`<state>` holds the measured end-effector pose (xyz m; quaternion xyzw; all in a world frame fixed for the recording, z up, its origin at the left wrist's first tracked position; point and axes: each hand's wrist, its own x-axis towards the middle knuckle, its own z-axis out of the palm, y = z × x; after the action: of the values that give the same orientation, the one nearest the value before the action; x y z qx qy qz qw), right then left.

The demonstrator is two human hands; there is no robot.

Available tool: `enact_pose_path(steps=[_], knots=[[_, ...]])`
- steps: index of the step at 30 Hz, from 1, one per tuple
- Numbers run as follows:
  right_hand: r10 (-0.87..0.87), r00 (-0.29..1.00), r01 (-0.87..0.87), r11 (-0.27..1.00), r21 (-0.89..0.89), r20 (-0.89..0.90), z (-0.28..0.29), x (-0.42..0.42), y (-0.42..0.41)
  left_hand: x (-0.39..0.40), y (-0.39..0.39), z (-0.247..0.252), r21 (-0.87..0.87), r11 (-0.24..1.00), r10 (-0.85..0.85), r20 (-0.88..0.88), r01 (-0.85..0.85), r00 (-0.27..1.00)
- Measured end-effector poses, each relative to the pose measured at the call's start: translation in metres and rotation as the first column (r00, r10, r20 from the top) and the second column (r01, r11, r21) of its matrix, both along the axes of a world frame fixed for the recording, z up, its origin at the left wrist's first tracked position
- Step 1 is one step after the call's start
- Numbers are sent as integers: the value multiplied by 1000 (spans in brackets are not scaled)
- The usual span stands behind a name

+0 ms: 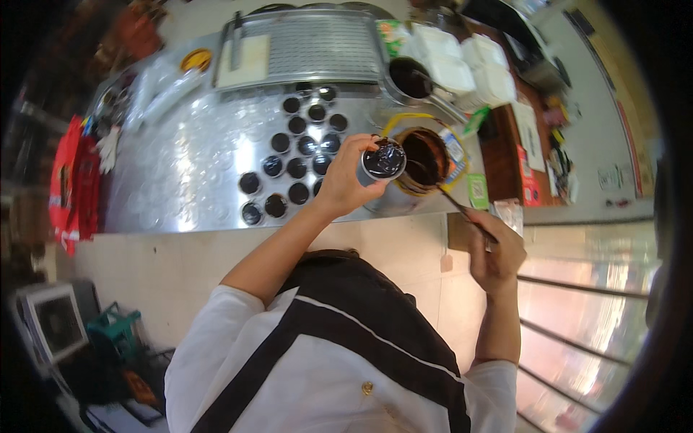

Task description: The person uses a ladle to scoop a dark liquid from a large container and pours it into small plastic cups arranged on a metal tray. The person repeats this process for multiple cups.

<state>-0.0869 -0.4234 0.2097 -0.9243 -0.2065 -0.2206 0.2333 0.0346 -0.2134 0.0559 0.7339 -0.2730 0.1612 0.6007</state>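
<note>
My left hand (349,181) grips a small cup (383,158) brimming with glossy dark paste, held above the steel table. Right beside it stands a tub (425,159) with dark paste smeared around its inside and a yellow rim. My right hand (498,246) holds the dark handle of a utensil (460,205); its far end reaches into the tub and is hidden there. Left of the raised cup, several small clear cups (296,168) filled with the same dark substance stand in loose rows.
A metal pot (410,78) of dark contents sits behind the tub. At the back lies a perforated metal tray (325,46) with a white cutting board (252,62) and a knife (236,40). White foam boxes (487,70) are stacked right. A red bag (76,184) marks the left end.
</note>
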Motion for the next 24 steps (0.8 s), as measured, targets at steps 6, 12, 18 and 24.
enact_pose_path(steps=[6, 12, 18, 24], knots=[[-91, 995, 90, 996, 21, 40, -19, 17, 1, -1, 128, -76, 111, 959, 282, -314, -260, 907], [-155, 988, 156, 987, 36, -12, -30, 31, 15, 31, 223, -148, 298, 855, 509, -328, -425, 796], [-199, 980, 200, 979, 38, -26, -30, 41, 26, 77, 249, -185, 234, 961, 258, -550, -149, 794], [-246, 969, 247, 969, 11, -16, -34, 47, 30, 84, 257, -171, 327, 944, 180, -593, 31, 785]])
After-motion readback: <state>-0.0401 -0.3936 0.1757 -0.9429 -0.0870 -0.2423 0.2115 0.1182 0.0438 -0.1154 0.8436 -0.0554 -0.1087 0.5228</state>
